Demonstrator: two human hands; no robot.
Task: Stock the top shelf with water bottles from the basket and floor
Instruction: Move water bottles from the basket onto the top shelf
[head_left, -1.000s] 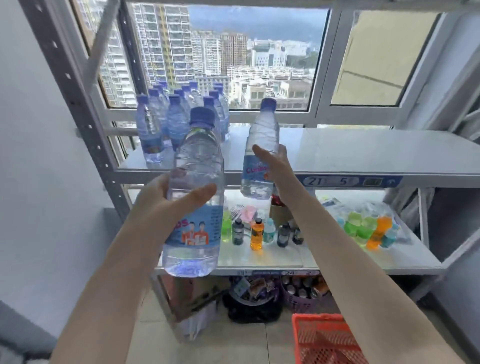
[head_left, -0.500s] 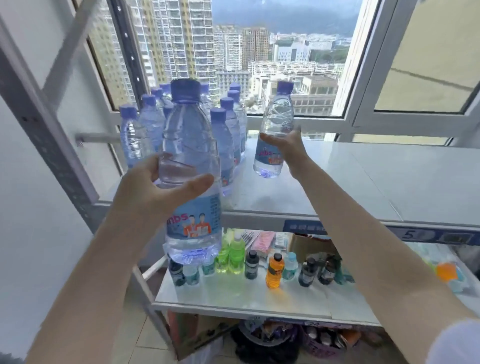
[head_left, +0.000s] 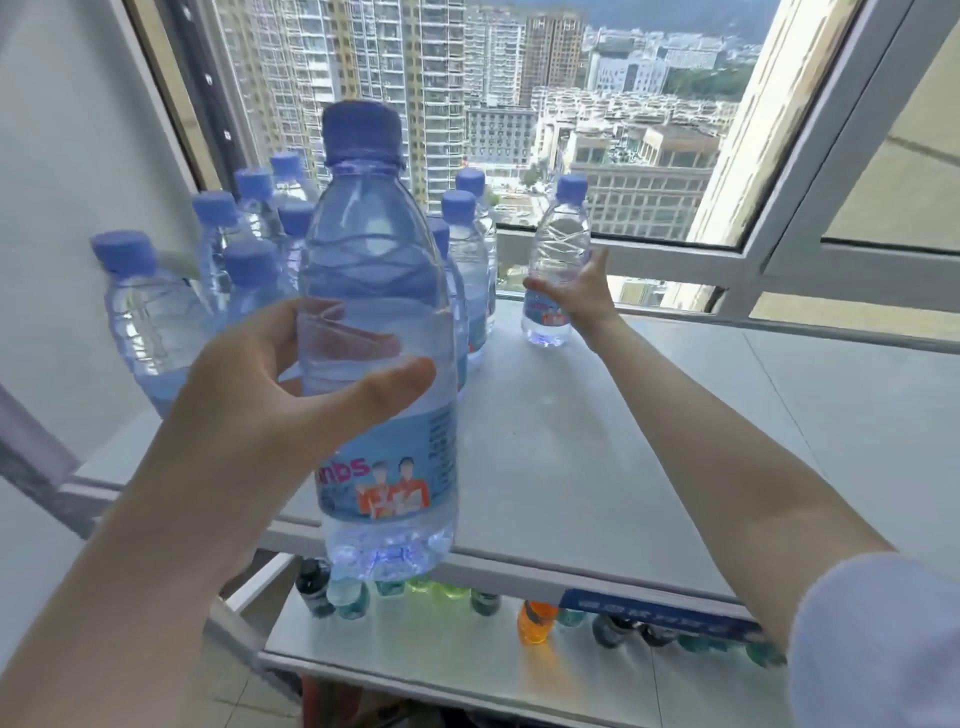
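Note:
My left hand (head_left: 260, 395) grips a clear water bottle with a blue cap (head_left: 379, 291), held upright in the air above the front edge of the top shelf (head_left: 597, 467). My right hand (head_left: 582, 293) reaches to the back of the shelf and holds a second water bottle (head_left: 558, 244), whose base rests on the shelf by the window. Just left of it stands a cluster of several blue-capped water bottles (head_left: 467, 244) in the shelf's back left corner.
The window frame (head_left: 753, 249) runs right behind the shelf. A lower shelf (head_left: 467, 660) carries small coloured drink bottles, one orange (head_left: 535, 621). A grey metal upright (head_left: 31, 441) stands at the left. The top shelf's right half is bare.
The view has come closer to the top shelf. My right hand has lowered its bottle onto the shelf's back. My left hand has carried its bottle up and forward.

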